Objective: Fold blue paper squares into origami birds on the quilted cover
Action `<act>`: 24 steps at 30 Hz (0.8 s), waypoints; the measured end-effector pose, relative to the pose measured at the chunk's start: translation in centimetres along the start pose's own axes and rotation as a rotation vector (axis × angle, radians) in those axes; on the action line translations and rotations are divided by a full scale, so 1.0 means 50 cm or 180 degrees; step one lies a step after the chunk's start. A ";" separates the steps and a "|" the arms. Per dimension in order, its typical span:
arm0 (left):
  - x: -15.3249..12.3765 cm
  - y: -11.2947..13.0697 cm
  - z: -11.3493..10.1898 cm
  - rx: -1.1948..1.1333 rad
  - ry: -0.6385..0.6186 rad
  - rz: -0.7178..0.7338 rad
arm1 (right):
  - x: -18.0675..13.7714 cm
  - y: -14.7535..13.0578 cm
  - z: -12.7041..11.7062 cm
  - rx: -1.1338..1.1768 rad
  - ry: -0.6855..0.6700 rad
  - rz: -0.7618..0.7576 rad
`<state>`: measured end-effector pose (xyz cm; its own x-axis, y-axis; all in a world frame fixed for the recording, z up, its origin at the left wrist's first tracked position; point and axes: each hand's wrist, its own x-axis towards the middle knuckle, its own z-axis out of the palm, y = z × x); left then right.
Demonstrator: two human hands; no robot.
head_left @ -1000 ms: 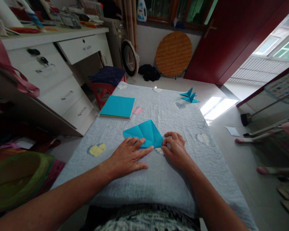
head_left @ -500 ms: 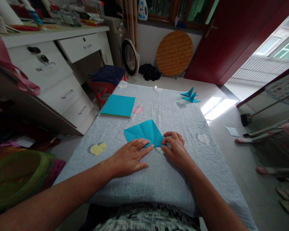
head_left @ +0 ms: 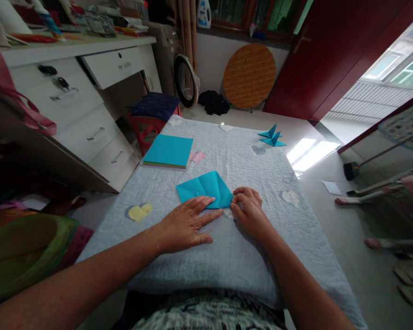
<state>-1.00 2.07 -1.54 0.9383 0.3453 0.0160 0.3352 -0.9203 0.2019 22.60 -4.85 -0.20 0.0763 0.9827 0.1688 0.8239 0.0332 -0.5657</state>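
Note:
A blue sheet of origami paper (head_left: 203, 187), folded and marked with creases, lies in front of me on the cloth-covered table (head_left: 206, 270). My left hand (head_left: 189, 221) rests on its near left part, fingers stretched and spread, the thumb on the cloth. At the paper's right corner, my right hand (head_left: 249, 208) pinches the tip between thumb and fingers. The left hand's fingers cover some of the near edge.
A stack of blue-topped paper (head_left: 169, 150) lies at the table's far left. Folded blue paper figures (head_left: 273, 136) stand near the far right corner. A stool (head_left: 154, 107) touches on the far left side; a white drawer cabinet (head_left: 79, 110) stands left.
My left index finger has shifted slightly right along the paper's near edge. The right fingers have drawn closer together at the right corner, and the paper has barely moved.

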 end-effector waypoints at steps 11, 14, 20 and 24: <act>0.003 0.006 -0.006 0.0087 -0.0260 -0.0176 | -0.003 0.002 0.002 -0.0044 -0.0106 -0.0089; 0.002 0.004 -0.003 0.0101 -0.0231 -0.0156 | 0.001 -0.002 0.004 -0.0054 -0.0131 -0.0078; 0.001 0.002 0.000 0.0030 -0.0161 -0.0155 | 0.001 -0.004 0.007 -0.0049 -0.0059 -0.0099; 0.003 0.005 -0.002 0.0062 -0.0215 -0.0210 | -0.003 0.002 0.007 -0.0040 -0.0068 -0.0122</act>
<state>-0.79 1.91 -1.37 0.9174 0.3929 -0.0629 0.3976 -0.8995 0.1812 22.51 -4.91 -0.55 0.0329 0.9844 0.1728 0.8330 0.0686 -0.5490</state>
